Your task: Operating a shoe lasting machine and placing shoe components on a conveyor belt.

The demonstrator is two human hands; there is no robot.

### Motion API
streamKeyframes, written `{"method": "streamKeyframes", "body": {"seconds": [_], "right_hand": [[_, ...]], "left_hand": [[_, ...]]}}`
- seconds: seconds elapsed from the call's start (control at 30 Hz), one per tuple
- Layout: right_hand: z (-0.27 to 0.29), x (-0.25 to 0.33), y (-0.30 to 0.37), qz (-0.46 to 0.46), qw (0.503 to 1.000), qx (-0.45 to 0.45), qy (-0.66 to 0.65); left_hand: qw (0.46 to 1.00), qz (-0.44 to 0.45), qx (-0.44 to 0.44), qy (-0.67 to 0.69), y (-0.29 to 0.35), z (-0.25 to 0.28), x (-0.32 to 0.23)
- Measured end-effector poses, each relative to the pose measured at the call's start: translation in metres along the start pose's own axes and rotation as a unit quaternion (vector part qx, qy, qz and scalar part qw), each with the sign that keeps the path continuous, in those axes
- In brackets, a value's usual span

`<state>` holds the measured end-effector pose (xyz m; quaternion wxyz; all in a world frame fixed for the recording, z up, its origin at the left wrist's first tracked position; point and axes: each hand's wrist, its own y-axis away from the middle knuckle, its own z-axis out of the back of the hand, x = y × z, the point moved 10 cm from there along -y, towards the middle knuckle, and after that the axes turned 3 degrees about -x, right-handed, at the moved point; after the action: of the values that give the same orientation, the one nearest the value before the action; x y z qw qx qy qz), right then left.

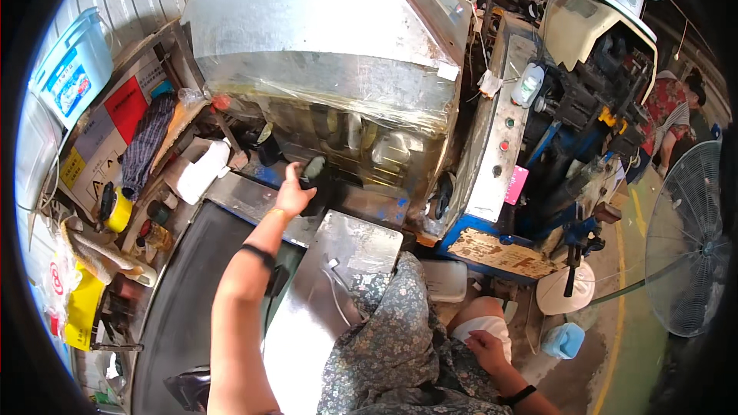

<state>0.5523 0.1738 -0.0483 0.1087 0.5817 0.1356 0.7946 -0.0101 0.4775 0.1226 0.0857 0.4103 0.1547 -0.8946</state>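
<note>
My left hand [294,194] reaches forward over the far end of the dark conveyor belt [192,284]. Its thumb and fingers are apart, beside a dark rounded object [314,172] that I cannot name. I see nothing held in it, and whether it touches the dark object is unclear. My right hand [486,349] rests low at the right, against the white cloth [492,332] over my thigh. Its fingers are curled in, with nothing visible in them. A bare metal table top [315,277] lies between my arms, with a pale cable [338,292] on it.
A large metal hood [307,23] with a clear plastic curtain [369,146] stands ahead. Right of it is a machine with a button panel [500,131]. A floor fan [684,242] and a light blue container [563,340] stand farther right. Shelves at left hold jars and a yellow tape roll [117,211].
</note>
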Motion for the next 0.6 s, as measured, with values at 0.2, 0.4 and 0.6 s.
{"method": "streamKeyframes", "body": {"seconds": [0.2,0.4,0.6], "right_hand": [[-0.003,0.004,0.005,0.001,0.999,0.003,0.043],[0.01,0.014,0.003,0.027,0.997,-0.034,0.07],[-0.007,0.008,-0.015,0.103,0.991,0.015,0.082]], "left_hand": [[0.982,0.077,-0.169,-0.029,0.023,-0.026,0.032],[0.993,0.058,-0.095,-0.032,0.192,0.046,0.048],[0.801,0.215,-0.237,-0.506,0.447,0.28,0.101]]}}
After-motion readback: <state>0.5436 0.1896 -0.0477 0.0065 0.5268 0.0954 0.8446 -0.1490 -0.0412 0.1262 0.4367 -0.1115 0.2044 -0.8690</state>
